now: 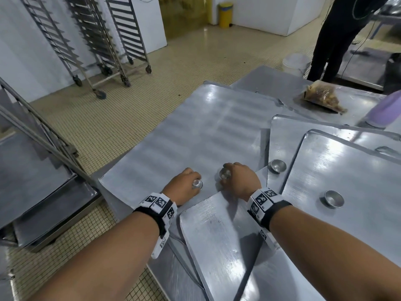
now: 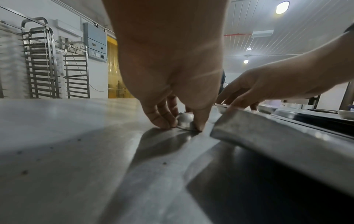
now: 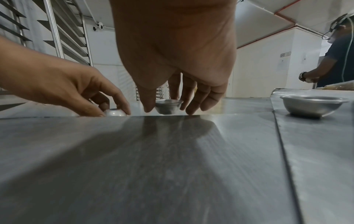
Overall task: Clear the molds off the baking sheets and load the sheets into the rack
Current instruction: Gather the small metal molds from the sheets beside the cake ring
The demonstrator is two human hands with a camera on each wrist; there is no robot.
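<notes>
Several overlapping metal baking sheets cover the table, the largest reaching away from me. My left hand pinches a small upside-down metal mold at that sheet's near edge; the left wrist view shows the left hand with its thumb and fingers on this mold. My right hand curls round an upright mold just to the right; the right wrist view shows the right hand with its fingers on both sides of it. Two more molds stand on the right-hand sheets.
A tray rack holding sheets stands close at my left. Wheeled racks line the far wall. A person in dark clothes stands beyond the table by a white bucket. A bag of brown food lies at the table's far side.
</notes>
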